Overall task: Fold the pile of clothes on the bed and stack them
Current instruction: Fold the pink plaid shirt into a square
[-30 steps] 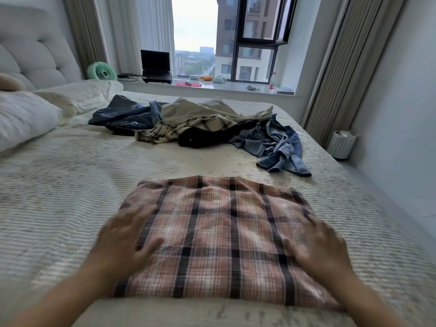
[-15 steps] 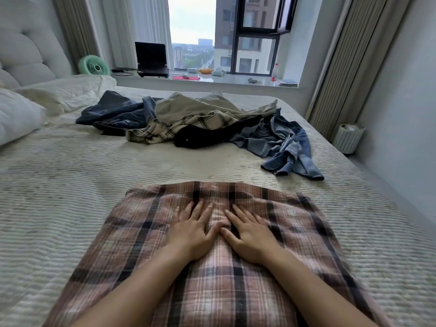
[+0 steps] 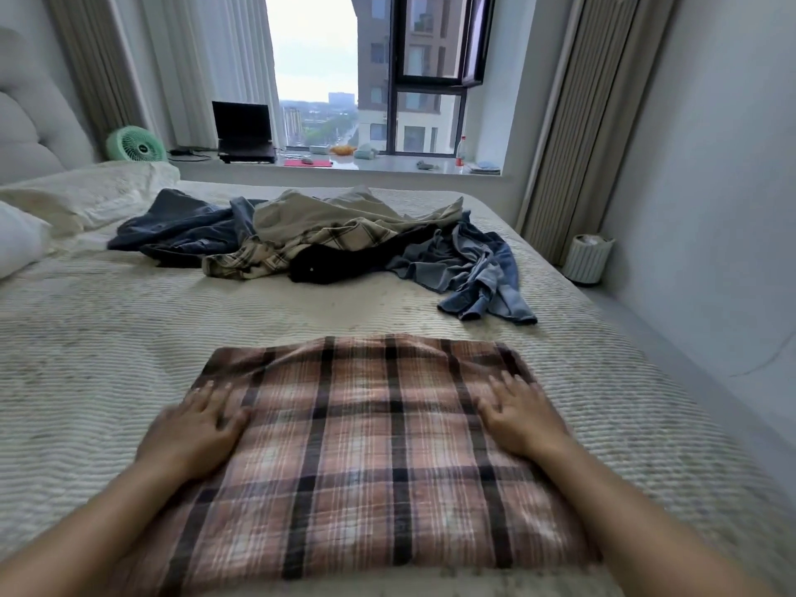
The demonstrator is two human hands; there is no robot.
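My left hand (image 3: 196, 428) and right hand (image 3: 523, 417) lie flat, fingers spread, on the folded pink-and-black plaid cotton shirt (image 3: 357, 445). Soft, light, likely to slump; I'd lift by the side edges under my palms.

A bedroom in a high-rise flat. A wide bed (image 3: 129, 338) under a ribbed cream cover fills the room, with a padded headboard (image 3: 30, 131) and pillows (image 3: 86, 196) at its left end. Beyond the bed, a window (image 3: 366, 71) looks onto tower blocks; its sill carries a laptop (image 3: 244, 131) and a green fan (image 3: 135, 144). Pleated curtains (image 3: 573, 122) flank the window.
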